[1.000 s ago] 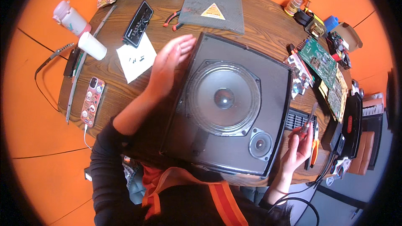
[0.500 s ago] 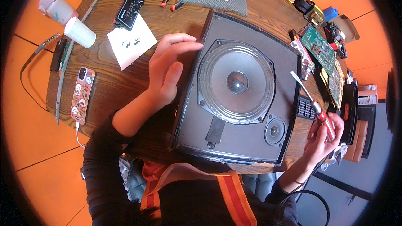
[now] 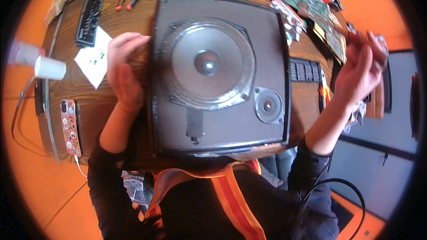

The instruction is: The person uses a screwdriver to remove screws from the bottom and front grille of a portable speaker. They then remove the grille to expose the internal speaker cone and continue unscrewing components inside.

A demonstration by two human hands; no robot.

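A black loudspeaker cabinet (image 3: 231,133) lies face up in front of me, with a large round cone (image 3: 189,75) and a small tweeter (image 3: 268,106) on its front. My left hand (image 3: 124,71) is open beside the cabinet's left edge, fingertips close to or touching it and thumb apart. Raised on the right, clear of the cabinet, my right hand (image 3: 360,69) has curled fingers, blurred by motion. A smeared reddish-dark shape, seemingly the screwdriver (image 3: 349,35), shows at its fingers; the grip is partly hidden.
Left of the cabinet are a phone (image 3: 70,126), a white cup (image 3: 50,68), white paper (image 3: 95,60) with small dark pieces, and a black control panel (image 3: 89,20). Red-handled pliers (image 3: 124,2) lie behind. Circuit boards (image 3: 307,2), a black slotted part (image 3: 304,70) and an orange-handled tool (image 3: 326,91) lie right.
My right hand has moved up and away from the cabinet's lower right corner. The cabinet appears further left and straighter in view, as the view has shifted. My left hand stays beside its left edge.
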